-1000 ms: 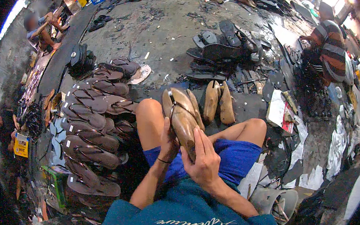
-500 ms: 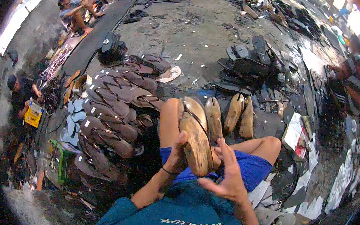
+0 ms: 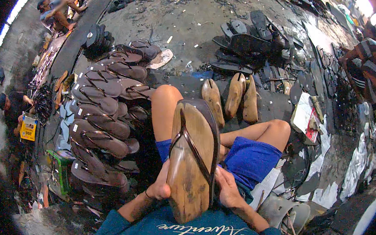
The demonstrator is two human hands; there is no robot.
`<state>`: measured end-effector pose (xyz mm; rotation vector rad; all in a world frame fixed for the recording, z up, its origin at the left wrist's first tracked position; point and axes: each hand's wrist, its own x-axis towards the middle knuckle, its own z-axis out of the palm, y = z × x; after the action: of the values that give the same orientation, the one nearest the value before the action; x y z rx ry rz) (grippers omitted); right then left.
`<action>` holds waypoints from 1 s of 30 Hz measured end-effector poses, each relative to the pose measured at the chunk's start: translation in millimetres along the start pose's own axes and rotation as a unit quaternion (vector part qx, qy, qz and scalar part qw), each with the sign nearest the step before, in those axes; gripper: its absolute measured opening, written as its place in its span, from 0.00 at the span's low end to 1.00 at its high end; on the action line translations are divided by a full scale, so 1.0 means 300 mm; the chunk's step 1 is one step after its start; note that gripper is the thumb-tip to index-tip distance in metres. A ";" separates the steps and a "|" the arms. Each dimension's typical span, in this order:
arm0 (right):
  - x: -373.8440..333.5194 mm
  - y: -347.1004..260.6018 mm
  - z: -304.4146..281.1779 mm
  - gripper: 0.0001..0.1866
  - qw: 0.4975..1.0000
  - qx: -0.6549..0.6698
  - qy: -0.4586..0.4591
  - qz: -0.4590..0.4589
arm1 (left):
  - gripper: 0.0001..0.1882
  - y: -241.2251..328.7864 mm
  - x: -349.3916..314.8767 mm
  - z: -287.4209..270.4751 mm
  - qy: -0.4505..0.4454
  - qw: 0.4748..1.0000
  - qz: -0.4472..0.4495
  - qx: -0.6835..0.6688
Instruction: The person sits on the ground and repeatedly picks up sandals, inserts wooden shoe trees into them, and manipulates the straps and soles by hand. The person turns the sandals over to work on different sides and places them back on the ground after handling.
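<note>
Close in front of my chest is a wooden shoe last (image 3: 187, 179), set into a dark flip-flop (image 3: 215, 139). The flip-flop's shiny brown Y-shaped strap crosses over the wood, and the dark sole shows behind it along the right edge. My left hand (image 3: 159, 185) grips the last's left side, its fingertips hidden behind. My right hand (image 3: 228, 188) is closed against the sole's right edge, with part of its fingers out of sight. Beyond my bent knees, several more wooden lasts (image 3: 234, 96) stand on the floor.
Several brown flip-flops (image 3: 103, 122) lie in overlapping rows to my left, near a green crate (image 3: 58, 173). A heap of black flip-flops (image 3: 249, 45) sits ahead. Scraps and sheets (image 3: 321, 185) litter the right. Other people (image 3: 366, 65) sit at the far right and left.
The last with its flip-flop has come nearer and turned to show its broad face. My right hand, apart with fingers spread before, has moved onto the sole's right edge.
</note>
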<state>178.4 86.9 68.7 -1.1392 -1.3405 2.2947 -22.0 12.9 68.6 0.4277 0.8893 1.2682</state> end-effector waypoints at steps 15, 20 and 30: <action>-0.112 0.108 0.017 0.20 0.980 0.138 -0.076 -0.118 | 0.71 -0.101 -0.153 0.012 0.010 0.990 0.055 -0.126; -0.076 0.065 0.005 0.19 0.969 0.150 -0.171 -0.101 | 0.69 -0.074 -0.185 0.035 0.005 0.993 0.049 -0.104; 0.014 -0.010 -0.020 0.15 0.974 0.127 0.104 -0.159 | 0.66 0.019 0.037 0.023 0.074 0.988 0.126 0.046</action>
<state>179.5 94.6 67.5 -0.9707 -1.0307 1.9863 -19.9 26.3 73.3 0.5375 1.0474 1.5088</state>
